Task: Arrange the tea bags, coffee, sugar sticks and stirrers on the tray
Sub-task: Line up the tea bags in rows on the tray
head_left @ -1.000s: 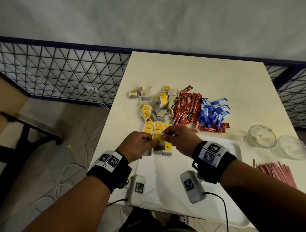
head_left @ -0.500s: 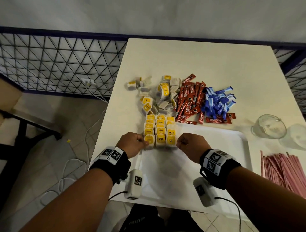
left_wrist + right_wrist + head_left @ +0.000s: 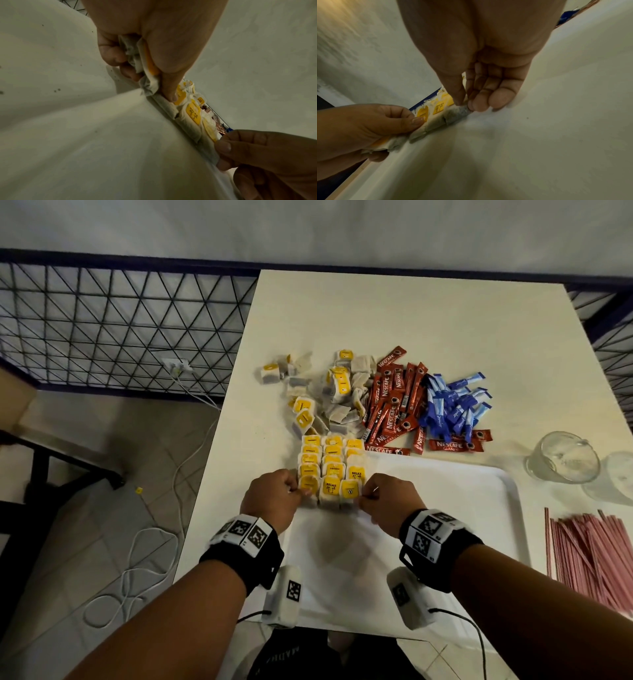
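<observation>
The head view looks steeply down over the table [image 3: 411, 320]; both wrist views sit close, sharing the tea-bag row [image 3: 190, 115].

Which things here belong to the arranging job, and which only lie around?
Job: white tray, arranged tea bags, loose tea bags, coffee sticks, blue sugar sticks, pink stirrers.
Lying about: two glass cups, white cable on floor.
</observation>
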`<state>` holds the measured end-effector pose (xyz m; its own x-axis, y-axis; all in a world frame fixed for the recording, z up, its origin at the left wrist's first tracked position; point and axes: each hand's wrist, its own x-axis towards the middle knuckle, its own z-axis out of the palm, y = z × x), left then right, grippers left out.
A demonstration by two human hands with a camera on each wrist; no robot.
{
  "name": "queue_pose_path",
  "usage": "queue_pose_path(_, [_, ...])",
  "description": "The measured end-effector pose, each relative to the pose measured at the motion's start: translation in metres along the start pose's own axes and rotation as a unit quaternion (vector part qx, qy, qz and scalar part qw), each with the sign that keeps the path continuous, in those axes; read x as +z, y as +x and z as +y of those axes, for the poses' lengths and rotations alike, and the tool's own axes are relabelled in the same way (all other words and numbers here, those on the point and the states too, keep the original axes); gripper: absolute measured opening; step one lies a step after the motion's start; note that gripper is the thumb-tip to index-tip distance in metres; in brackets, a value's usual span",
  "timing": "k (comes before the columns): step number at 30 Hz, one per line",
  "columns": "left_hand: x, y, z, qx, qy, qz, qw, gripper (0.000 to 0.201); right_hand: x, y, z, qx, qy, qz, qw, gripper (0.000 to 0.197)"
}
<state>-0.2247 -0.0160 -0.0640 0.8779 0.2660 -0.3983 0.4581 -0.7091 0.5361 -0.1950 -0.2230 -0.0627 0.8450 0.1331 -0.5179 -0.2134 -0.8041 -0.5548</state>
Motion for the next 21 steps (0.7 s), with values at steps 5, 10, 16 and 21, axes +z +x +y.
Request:
queue_pose_path(5, [0.001, -0.001, 0.001, -0.008, -0.019, 0.009, 1.000, 0.032, -0.001, 0.000, 0.001, 0.010, 0.004, 0.014, 1.000, 0.016])
queue_pose_path(10, [-0.004, -0.002, 0.001, -0.003, -0.032, 0.018, 0.999, 0.032, -0.007, 0.000, 0.002, 0.009, -0.018, 0.013, 1.000, 0.017])
queue_pose_path(16, [-0.026, -0.019, 0.017, -0.172, -0.496, -0.078, 0.848, 0.038, -0.029, -0.015, -0.020, -0.139, -0.018, 0.049, 0.989, 0.013])
queue_pose_path(21, [-0.022, -0.026, 0.037, -0.200, -0.653, -0.175, 0.709, 0.056, -0.038, -0.028, -0.050, -0.253, -0.009, 0.016, 0.967, 0.003])
